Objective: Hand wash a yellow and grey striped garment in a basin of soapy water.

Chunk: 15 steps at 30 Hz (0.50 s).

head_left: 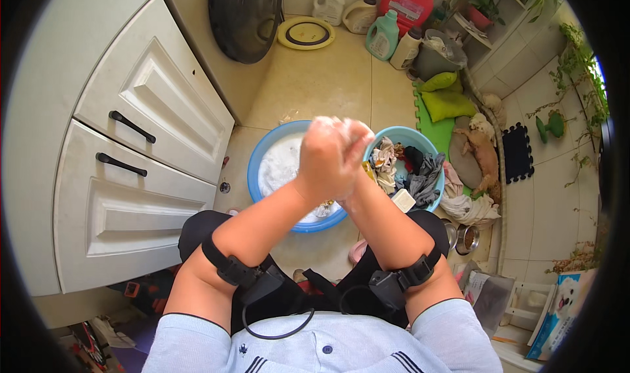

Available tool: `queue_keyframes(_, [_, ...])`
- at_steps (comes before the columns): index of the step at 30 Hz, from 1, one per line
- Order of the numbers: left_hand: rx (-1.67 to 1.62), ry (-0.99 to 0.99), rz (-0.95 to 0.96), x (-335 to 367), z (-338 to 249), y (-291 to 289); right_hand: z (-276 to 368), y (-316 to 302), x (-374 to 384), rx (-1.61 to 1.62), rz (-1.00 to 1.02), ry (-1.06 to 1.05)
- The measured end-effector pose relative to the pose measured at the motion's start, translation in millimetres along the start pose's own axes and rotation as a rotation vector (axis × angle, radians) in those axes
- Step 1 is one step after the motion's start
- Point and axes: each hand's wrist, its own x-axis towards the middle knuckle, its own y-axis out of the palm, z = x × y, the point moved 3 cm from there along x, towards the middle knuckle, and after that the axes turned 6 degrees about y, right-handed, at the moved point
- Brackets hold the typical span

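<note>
My left hand (320, 158) and my right hand (356, 151) are pressed together in front of me, above a blue basin. Both are closed, with white suds on the fingers. The left hand covers much of the right, and whatever lies between them is hidden. Below, the blue basin (254, 166) holds white foam (279, 166), with a patterned bit of cloth (326, 208) showing at its near side. To the right, a light-blue tub (408, 133) contains crumpled clothes (425, 179). A pale rectangular block (403, 200) sits at the tub's near edge.
White cabinet doors (151, 91) stand on the left. Several bottles (382, 35) and a yellow folded basin (306, 33) are at the back. On the right, a dog (482, 156) lies near green cushions (447, 103); metal bowls (467, 239) stand nearer me.
</note>
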Motion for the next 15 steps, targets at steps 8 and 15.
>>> queue_keyframes(8, [-0.072, 0.015, 0.182, -4.1, 5.3, 5.8, 8.8, 5.0, 3.3, 0.071, 0.071, -0.075])
queue_keyframes(15, [-0.119, -0.166, 0.182, -8.0, 11.0, -3.0, 2.6, 16.7, -2.2, -0.086, -0.286, 0.084])
